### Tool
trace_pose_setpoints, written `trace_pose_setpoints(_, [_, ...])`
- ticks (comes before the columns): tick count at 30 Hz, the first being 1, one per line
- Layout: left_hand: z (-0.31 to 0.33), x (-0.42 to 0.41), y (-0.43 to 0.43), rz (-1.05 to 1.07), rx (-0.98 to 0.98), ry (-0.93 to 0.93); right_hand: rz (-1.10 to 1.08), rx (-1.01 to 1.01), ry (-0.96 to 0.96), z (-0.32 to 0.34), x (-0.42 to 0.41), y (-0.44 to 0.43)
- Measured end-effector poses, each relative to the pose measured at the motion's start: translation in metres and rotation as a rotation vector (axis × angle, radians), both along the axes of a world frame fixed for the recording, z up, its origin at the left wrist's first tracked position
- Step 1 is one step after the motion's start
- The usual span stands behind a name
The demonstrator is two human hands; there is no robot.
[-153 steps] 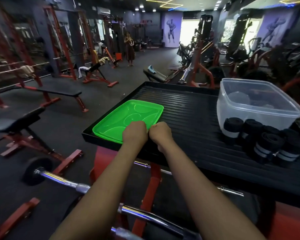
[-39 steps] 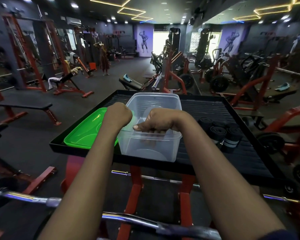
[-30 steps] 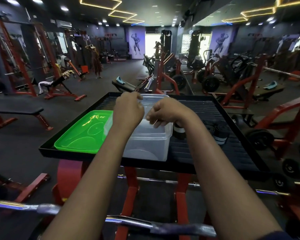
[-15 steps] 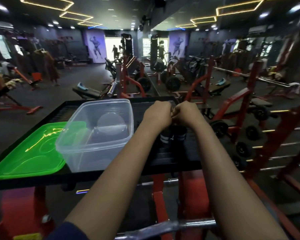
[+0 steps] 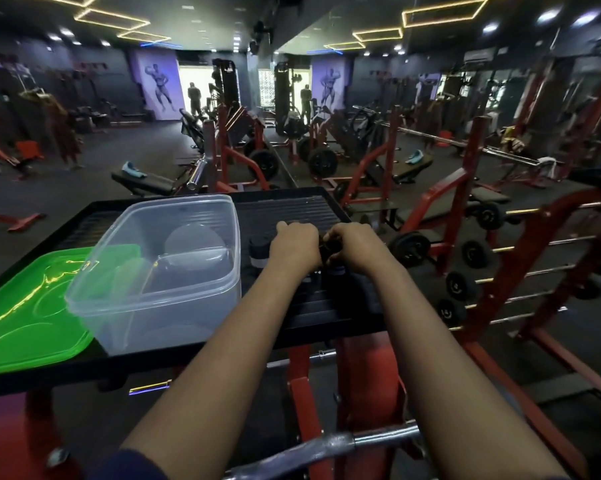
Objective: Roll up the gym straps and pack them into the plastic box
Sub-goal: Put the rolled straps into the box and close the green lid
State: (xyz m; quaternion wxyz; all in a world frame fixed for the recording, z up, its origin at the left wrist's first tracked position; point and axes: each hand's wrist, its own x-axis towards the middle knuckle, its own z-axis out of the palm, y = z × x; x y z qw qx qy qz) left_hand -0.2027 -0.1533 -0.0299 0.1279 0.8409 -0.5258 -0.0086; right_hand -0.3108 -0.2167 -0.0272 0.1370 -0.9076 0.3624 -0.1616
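Both my hands sit knuckles-up over the straps (image 5: 258, 251), a cluster of black rolls in the middle of the worktop (image 5: 285, 206). The right hand (image 5: 356, 245) has its fingers curled round a dark roll at its 9 o'clock side. The left hand (image 5: 294, 244) is curled too, but its back hides whether it has a roll or only rests on the pile. The box (image 5: 223, 289) stands open just beside the left hand at 9 o'clock, with no straps in it that I can see. The green lid (image 5: 32, 306) lies further out at 9 o'clock, and I cannot tell whether the box overlaps it or merely touches. My worries: a loose pinch would let a roll unwind on the way across, undoing the rolling. The right hand works near the worktop's 3 o'clock edge, so a nudged roll could go over to the floor. The box looks light and sits close to the 6 o'clock edge, so a wrist catching its rim could push or tip it off.
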Motion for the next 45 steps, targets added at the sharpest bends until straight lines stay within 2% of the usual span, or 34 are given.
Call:
trace_pose_setpoints(6, [0.004,0.000,0.008,-0.001,-0.023,-0.020,-0.027,0.033,-0.015,0.003,0.002,0.002])
trace_pose_setpoints(11, [0.007,0.000,0.012,-0.025,-0.090,0.055,-0.016,0.022,-0.015,0.010,0.005,0.007])
trace_pose_setpoints(15, [0.024,0.005,0.020,-0.034,-0.179,0.034,-0.020,-0.026,-0.042,0.029,0.006,0.013])
trace_pose_setpoints(19, [0.056,0.010,0.034,-0.035,-0.392,-0.016,-0.018,-0.146,-0.209,0.055,0.015,0.019])
trace_pose_setpoints(22, [0.084,0.015,0.057,0.020,-0.548,-0.094,0.029,-0.150,-0.393,0.072,0.030,0.031])
trace_pose_setpoints(24, [0.102,0.017,0.078,0.050,-0.572,-0.134,0.075,-0.102,-0.534,0.080,0.039,0.044])
trace_pose_setpoints(26, [0.116,0.023,0.101,0.085,-0.517,-0.151,0.134,-0.049,-0.603,0.084,0.051,0.059])
trace_pose_setpoints(31, [0.114,0.055,0.145,0.182,-0.305,-0.017,0.286,0.002,-0.452,0.077,0.082,0.091])
trace_pose_setpoints(34, [0.101,0.067,0.165,0.205,-0.257,0.147,0.346,-0.037,-0.425,0.079,0.093,0.105])
trace_pose_setpoints(37, [0.092,0.075,0.175,0.236,-0.213,0.184,0.407,-0.002,-0.358,0.081,0.099,0.112])
trace_pose_setpoints(41, [0.079,0.086,0.179,0.251,-0.073,0.340,0.493,0.029,-0.133,0.077,0.106,0.120])
trace_pose_setpoints(45, [0.055,0.093,0.172,0.262,0.102,0.411,0.511,0.011,0.204,0.067,0.114,0.125])
